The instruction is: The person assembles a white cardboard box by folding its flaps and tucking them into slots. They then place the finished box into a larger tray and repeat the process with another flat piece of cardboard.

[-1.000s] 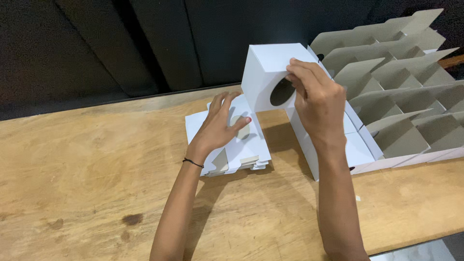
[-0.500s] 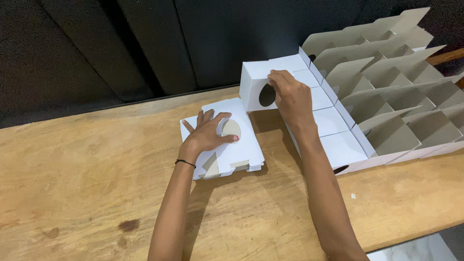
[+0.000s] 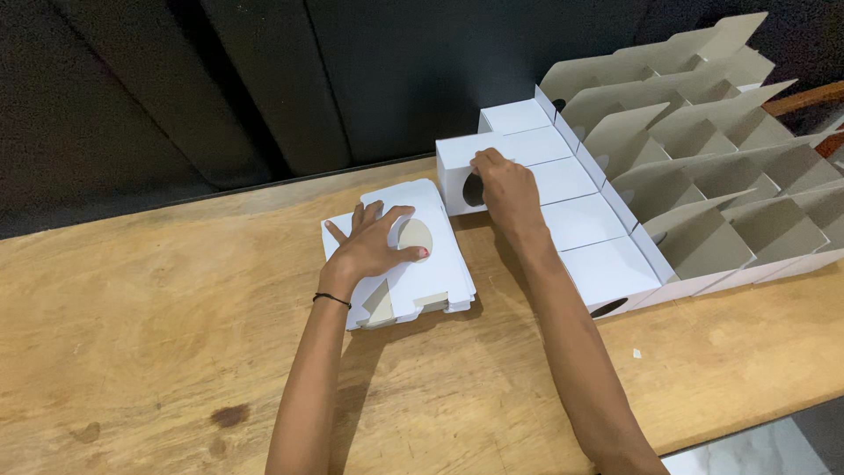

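My right hand (image 3: 505,189) grips a folded white cardboard box (image 3: 457,158) with a round hole in its side, set down at the left end of a row of similar white boxes (image 3: 580,220). My left hand (image 3: 374,242) lies flat, fingers spread, on a stack of flat unfolded white box blanks (image 3: 435,277) in the middle of the wooden table (image 3: 141,334). A thin black band circles my left wrist.
Behind the row at the right stand many assembled boxes with their grey flaps up (image 3: 703,141). A dark wall runs along the table's far edge. The table's near edge shows at lower right, with pale floor below it.
My right hand has lowered the folded box from mid-air and set it onto the table at the end of the row. My left hand stayed on the flat stack.
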